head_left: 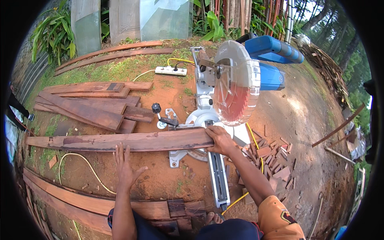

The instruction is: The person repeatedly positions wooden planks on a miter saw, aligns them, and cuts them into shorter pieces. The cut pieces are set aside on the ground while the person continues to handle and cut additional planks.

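Observation:
A long reddish-brown wooden plank [168,139] lies across the base of a mitre saw [200,119], its far end reaching well to the left. My right hand [221,140] is closed over the plank's right end, close to the saw's centre. Fingers spread, my left hand [127,170] rests its fingertips against the plank's near edge and holds nothing. Above and behind my right hand, the saw's red blade [240,102] is raised inside a clear guard [234,52]. A clamp with a black knob [156,108] stands just behind the plank.
Stacked boards [88,108] lie behind the plank, and more boards [80,196] lie in front. Wood offcuts [276,160] are heaped right of the saw. A yellow cable [262,160] runs past them. A white power strip [171,71] sits behind. Another person [18,108] is at far left.

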The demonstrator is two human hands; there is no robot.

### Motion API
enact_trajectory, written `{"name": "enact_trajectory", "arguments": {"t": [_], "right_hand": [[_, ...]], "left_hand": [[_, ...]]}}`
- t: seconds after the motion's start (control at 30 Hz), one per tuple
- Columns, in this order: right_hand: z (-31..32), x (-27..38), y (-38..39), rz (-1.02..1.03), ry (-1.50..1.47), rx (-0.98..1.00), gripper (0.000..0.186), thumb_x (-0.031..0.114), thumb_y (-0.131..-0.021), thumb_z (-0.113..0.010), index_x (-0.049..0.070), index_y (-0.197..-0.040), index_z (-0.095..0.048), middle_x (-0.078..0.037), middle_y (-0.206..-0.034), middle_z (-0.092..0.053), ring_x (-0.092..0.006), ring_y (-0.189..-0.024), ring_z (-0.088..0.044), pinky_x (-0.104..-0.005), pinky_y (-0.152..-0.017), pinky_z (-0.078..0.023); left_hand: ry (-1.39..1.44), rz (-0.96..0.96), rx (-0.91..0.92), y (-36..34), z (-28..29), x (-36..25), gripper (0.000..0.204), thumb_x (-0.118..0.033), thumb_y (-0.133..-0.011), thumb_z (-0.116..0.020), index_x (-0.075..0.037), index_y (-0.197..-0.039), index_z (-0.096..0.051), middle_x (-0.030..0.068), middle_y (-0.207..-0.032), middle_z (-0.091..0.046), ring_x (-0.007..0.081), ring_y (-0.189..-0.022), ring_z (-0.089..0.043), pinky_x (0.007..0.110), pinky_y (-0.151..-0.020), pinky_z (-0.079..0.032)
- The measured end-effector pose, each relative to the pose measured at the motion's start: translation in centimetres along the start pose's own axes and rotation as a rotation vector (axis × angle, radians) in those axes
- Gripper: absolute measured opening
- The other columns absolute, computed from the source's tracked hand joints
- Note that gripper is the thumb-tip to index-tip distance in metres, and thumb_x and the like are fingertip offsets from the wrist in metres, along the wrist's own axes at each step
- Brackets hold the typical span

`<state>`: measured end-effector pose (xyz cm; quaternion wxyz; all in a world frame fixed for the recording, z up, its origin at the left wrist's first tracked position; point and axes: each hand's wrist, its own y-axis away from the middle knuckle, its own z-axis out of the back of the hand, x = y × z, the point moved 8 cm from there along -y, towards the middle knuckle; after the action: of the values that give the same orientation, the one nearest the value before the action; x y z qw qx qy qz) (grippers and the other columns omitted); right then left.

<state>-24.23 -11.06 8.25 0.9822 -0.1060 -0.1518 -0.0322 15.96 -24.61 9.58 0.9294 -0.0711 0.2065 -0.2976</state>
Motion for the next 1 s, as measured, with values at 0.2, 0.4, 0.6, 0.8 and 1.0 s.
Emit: {"name": "enact_trajectory", "arguments": {"t": [0.2, 0.4, 0.6, 0.8, 1.0], "right_hand": [[-0.5, -0.9, 2.7, -0.132, -0.109, -0.28, 0.074, 0.024, -0.074, -0.094, 0.003, -0.139, -0.064, -0.019, -0.144, -0.059, -0.0404, -0.131, -0.057, -0.0482, -0.108, -0.05], [-3.5, -2.9, 6.3, -0.514, -0.286, -0.331, 0.089, 0.027, -0.087, -0.087, -0.004, -0.158, -0.044, -0.03, -0.153, -0.052, -0.0477, -0.139, -0.051, -0.0506, -0.114, -0.045], [-3.6, -3.6, 6.9, -0.479, -0.299, -0.438, 0.086, 0.025, -0.091, -0.083, -0.004, -0.16, -0.04, -0.03, -0.126, -0.066, -0.0458, -0.117, -0.061, -0.0522, -0.101, -0.049], [-3.6, -3.7, 6.6, -0.52, -0.232, -0.405, 0.071, 0.034, -0.091, -0.084, -0.002, -0.146, -0.057, -0.022, -0.109, -0.072, -0.0403, -0.105, -0.066, -0.0488, -0.095, -0.049], [-3.0, -2.9, 5.8, -0.389, -0.204, -0.423, 0.061, 0.032, -0.092, -0.081, 0.005, -0.143, -0.061, -0.015, -0.101, -0.074, -0.035, -0.099, -0.066, -0.0433, -0.098, -0.045]], "left_hand": [[-0.072, -0.293, 0.088, -5.0, -3.6, -5.2, 0.133, -0.064, -0.061, -0.092, -0.001, -0.163, -0.034, 0.0242, -0.174, -0.023, 0.0425, -0.163, -0.015, 0.06, -0.133, -0.012], [-0.022, -0.352, 0.248, -10.4, -9.0, -8.5, 0.135, -0.065, -0.05, -0.095, 0.0, -0.156, -0.042, 0.0239, -0.156, -0.047, 0.0447, -0.151, -0.037, 0.059, -0.129, -0.023], [-0.011, -0.302, 0.241, -11.8, -9.9, -8.3, 0.119, -0.059, -0.045, -0.098, -0.007, -0.143, -0.056, 0.0173, -0.126, -0.057, 0.0384, -0.124, -0.051, 0.053, -0.112, -0.036], [-0.026, -0.308, 0.246, -12.3, -9.4, -7.1, 0.119, -0.058, -0.041, -0.1, -0.006, -0.14, -0.057, 0.0172, -0.126, -0.057, 0.0401, -0.123, -0.051, 0.054, -0.112, -0.036], [-0.036, -0.351, 0.208, -12.4, -8.8, -6.2, 0.119, -0.057, -0.038, -0.1, -0.005, -0.137, -0.058, 0.0184, -0.123, -0.057, 0.0421, -0.121, -0.052, 0.055, -0.109, -0.039]]}}
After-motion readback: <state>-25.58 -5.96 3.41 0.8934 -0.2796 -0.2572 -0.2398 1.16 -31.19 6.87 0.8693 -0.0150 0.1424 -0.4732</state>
